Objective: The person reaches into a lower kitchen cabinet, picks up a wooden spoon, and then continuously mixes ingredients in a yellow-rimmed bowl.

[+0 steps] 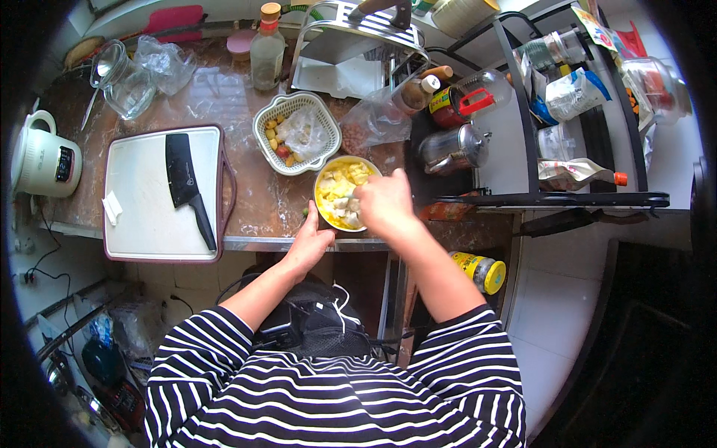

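Observation:
A white bowl (317, 178) stands near the counter's front edge, filled with pale chunks and yellow pieces of food (343, 178) that look wet with a yellow liquid. Against the bowl's left side, my left hand (311, 242) grips it low by the wall. My right hand (387, 203) is closed in a fist over the bowl's right rim, around a thin utensil (353, 195). Most of that utensil is hidden by the fist and the food, so its kind is unclear.
Left lies a white cutting board (140, 185) bearing a black cleaver (182, 171). Behind the bowl sit a plastic basket (269, 159) and a glass bottle (266, 53). A knife rack (302, 61), a metal canister (454, 148) and a black shelf (521, 106) stand beyond, rightward.

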`<state>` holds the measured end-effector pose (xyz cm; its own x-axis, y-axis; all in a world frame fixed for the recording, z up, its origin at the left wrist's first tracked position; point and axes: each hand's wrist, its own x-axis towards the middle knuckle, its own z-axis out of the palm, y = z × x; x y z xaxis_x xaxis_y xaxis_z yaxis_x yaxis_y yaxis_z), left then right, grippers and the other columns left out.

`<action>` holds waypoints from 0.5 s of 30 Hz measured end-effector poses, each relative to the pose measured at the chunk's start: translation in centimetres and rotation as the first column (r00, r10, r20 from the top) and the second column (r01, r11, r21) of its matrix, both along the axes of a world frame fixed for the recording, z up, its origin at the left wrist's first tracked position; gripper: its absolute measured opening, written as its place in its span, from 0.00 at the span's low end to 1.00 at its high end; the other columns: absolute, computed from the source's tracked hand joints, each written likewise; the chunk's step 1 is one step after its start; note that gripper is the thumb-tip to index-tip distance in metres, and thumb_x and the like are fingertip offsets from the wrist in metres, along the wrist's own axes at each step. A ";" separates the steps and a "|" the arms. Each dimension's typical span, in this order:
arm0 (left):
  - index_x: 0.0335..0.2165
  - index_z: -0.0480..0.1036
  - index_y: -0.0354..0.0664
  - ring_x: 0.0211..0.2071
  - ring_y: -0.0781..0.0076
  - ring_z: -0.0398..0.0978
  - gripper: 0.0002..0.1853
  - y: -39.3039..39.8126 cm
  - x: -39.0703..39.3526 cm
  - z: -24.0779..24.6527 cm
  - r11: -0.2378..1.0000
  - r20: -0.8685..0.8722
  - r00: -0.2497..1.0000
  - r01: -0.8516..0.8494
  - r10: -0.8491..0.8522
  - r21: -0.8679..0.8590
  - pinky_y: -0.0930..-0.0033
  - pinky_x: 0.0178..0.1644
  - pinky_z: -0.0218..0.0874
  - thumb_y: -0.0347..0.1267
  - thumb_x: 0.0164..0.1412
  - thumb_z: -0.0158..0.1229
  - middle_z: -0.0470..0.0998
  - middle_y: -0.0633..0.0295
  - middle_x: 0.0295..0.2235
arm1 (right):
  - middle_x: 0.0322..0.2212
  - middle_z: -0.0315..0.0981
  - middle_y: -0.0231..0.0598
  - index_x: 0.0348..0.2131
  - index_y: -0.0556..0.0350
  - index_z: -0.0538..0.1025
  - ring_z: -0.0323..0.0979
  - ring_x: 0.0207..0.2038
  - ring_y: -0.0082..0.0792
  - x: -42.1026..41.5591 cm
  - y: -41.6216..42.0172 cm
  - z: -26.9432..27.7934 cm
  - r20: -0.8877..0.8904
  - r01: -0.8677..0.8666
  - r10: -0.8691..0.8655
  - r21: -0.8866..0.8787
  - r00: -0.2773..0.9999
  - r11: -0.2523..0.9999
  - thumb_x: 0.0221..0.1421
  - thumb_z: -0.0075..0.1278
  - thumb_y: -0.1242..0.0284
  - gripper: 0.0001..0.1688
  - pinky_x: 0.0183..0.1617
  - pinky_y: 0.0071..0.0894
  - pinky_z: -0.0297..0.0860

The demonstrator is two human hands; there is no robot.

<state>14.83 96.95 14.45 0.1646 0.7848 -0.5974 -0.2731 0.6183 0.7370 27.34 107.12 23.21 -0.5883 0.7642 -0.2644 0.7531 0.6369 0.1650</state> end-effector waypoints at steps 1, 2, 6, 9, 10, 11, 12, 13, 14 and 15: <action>0.64 0.29 0.39 0.46 0.77 0.63 0.50 0.0 0.0 0.1 1.000 -0.006 1.000 0.012 -0.012 -0.005 0.75 0.48 0.59 0.25 0.51 0.51 0.51 0.54 0.62 | 0.22 0.74 0.31 0.23 0.40 0.80 0.73 0.27 0.32 0.9 0.3 0.8 0.035 0.048 -0.046 -0.053 0.998 0.997 0.41 0.49 0.71 0.08 0.38 0.40 0.56; 0.64 0.29 0.38 0.47 0.77 0.63 0.50 0.1 0.0 0.1 1.000 -0.032 0.999 0.020 -0.021 -0.018 0.75 0.48 0.59 0.25 0.51 0.51 0.51 0.53 0.63 | 0.21 0.73 0.30 0.26 0.39 0.81 0.72 0.27 0.32 1.7 0.7 1.7 0.016 0.061 -0.060 -0.051 0.998 0.997 0.42 0.49 0.71 0.10 0.37 0.40 0.56; 0.64 0.29 0.38 0.47 0.76 0.64 0.50 0.0 0.1 -0.1 1.000 -0.018 1.000 -0.010 0.010 0.021 0.75 0.48 0.60 0.25 0.51 0.52 0.50 0.53 0.63 | 0.20 0.72 0.31 0.25 0.41 0.81 0.73 0.26 0.33 3.2 1.0 3.9 -0.193 -0.053 0.067 0.074 0.979 0.996 0.42 0.49 0.71 0.09 0.35 0.40 0.55; 0.64 0.29 0.40 0.47 0.74 0.65 0.50 -0.1 0.2 -0.4 1.000 -0.005 1.000 -0.017 0.017 0.024 0.74 0.48 0.61 0.25 0.51 0.52 0.50 0.53 0.63 | 0.20 0.73 0.33 0.22 0.44 0.79 0.73 0.25 0.35 0.8 0.5 1.6 -0.065 -0.069 0.071 0.033 0.995 0.997 0.41 0.49 0.71 0.07 0.35 0.40 0.56; 0.65 0.29 0.40 0.46 0.74 0.66 0.50 -0.1 0.2 -0.5 0.999 0.006 1.000 -0.019 0.019 0.028 0.74 0.47 0.61 0.25 0.51 0.52 0.50 0.52 0.63 | 0.20 0.74 0.36 0.20 0.45 0.78 0.73 0.24 0.36 0.0 0.3 0.4 -0.072 -0.022 0.025 0.050 0.997 0.999 0.40 0.49 0.71 0.06 0.36 0.41 0.56; 0.65 0.29 0.41 0.46 0.73 0.66 0.50 -0.1 0.1 -0.5 1.000 0.009 1.000 -0.013 0.013 -0.007 0.74 0.47 0.61 0.25 0.51 0.52 0.50 0.52 0.63 | 0.21 0.75 0.38 0.21 0.45 0.79 0.73 0.25 0.37 -0.6 0.4 -0.4 -0.005 0.052 -0.052 -0.002 0.999 0.999 0.41 0.49 0.71 0.07 0.36 0.41 0.57; 0.65 0.29 0.42 0.45 0.73 0.66 0.50 -0.1 0.1 -0.5 1.000 0.000 1.000 -0.015 0.015 0.015 0.73 0.47 0.61 0.25 0.51 0.52 0.51 0.52 0.63 | 0.21 0.75 0.37 0.22 0.45 0.79 0.74 0.25 0.37 -0.6 0.5 -0.8 -0.023 0.038 -0.039 -0.006 0.999 0.999 0.41 0.49 0.71 0.07 0.36 0.41 0.57; 0.65 0.29 0.43 0.45 0.73 0.66 0.50 0.0 0.1 -0.5 1.000 -0.017 1.000 -0.010 0.010 0.006 0.73 0.47 0.61 0.25 0.51 0.52 0.51 0.52 0.62 | 0.21 0.75 0.37 0.22 0.44 0.79 0.74 0.26 0.36 -0.4 0.8 -0.9 0.043 0.076 -0.076 -0.016 0.996 0.997 0.41 0.48 0.71 0.07 0.36 0.41 0.58; 0.65 0.29 0.43 0.44 0.73 0.66 0.50 0.1 0.1 -0.4 0.999 -0.051 0.999 0.017 -0.018 -0.034 0.73 0.47 0.62 0.25 0.51 0.52 0.51 0.52 0.62 | 0.21 0.75 0.35 0.23 0.42 0.79 0.74 0.27 0.36 0.1 1.1 -0.8 -0.006 0.062 -0.062 -0.057 0.998 0.996 0.42 0.49 0.71 0.07 0.36 0.41 0.58; 0.65 0.29 0.44 0.44 0.73 0.66 0.50 0.1 0.2 -0.3 1.000 -0.037 0.999 0.002 -0.002 0.001 0.73 0.47 0.62 0.25 0.51 0.52 0.51 0.52 0.62 | 0.22 0.75 0.34 0.23 0.41 0.80 0.74 0.27 0.35 0.8 1.5 -0.3 0.002 0.082 -0.082 -0.091 0.997 0.992 0.42 0.49 0.71 0.08 0.36 0.41 0.58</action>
<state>15.01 97.08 14.13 0.1442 0.7852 -0.6023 -0.2446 0.6180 0.7471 28.10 108.66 22.95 -0.5251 0.7827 -0.3342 0.8037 0.5852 0.1078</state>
